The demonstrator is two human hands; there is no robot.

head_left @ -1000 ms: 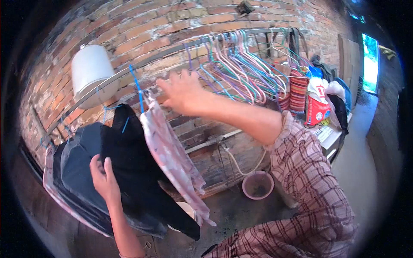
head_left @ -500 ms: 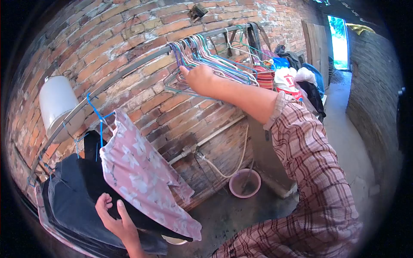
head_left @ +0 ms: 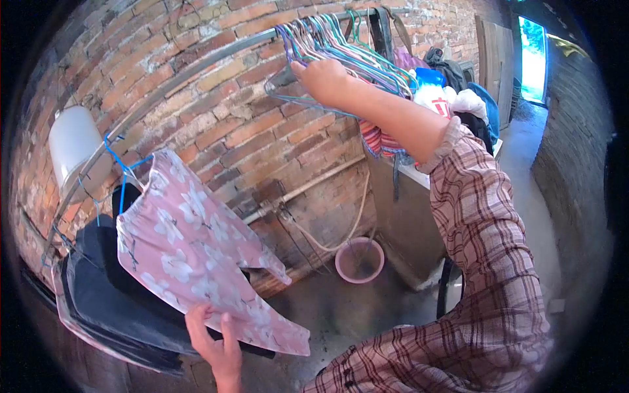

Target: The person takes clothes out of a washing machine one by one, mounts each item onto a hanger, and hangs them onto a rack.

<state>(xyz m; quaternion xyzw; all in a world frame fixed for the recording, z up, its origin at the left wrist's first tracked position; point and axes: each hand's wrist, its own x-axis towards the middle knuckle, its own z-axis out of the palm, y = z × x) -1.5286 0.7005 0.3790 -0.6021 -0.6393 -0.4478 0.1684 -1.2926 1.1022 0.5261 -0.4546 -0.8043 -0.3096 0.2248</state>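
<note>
In the head view, pink trousers [head_left: 190, 242] with white flowers hang from a blue hanger [head_left: 123, 169] on the metal rail. My left hand [head_left: 216, 340] is at their lower edge, thumb and fingers apart, holding nothing; whether the fingertips touch the cloth I cannot tell. Dark garments [head_left: 111, 295] hang behind and left of them. Up at the rail, my right hand [head_left: 324, 80] is closed at the front of a row of coloured clothes hangers [head_left: 341, 44]. The hangers' lower bars run behind this hand, and its palm side is hidden.
A brick wall [head_left: 226, 141] backs the rail [head_left: 196, 57]. A whitish container [head_left: 77, 145] hangs at the left. On the floor stands a pink basin [head_left: 360, 260] beneath a hose. Bags and clothes [head_left: 466, 101] are piled at the right, near a passage to a bright doorway [head_left: 533, 59].
The view has shifted. My left hand has moved right, from before the dark garments to the lower edge of the pink trousers. My right hand stays closed at the hangers.
</note>
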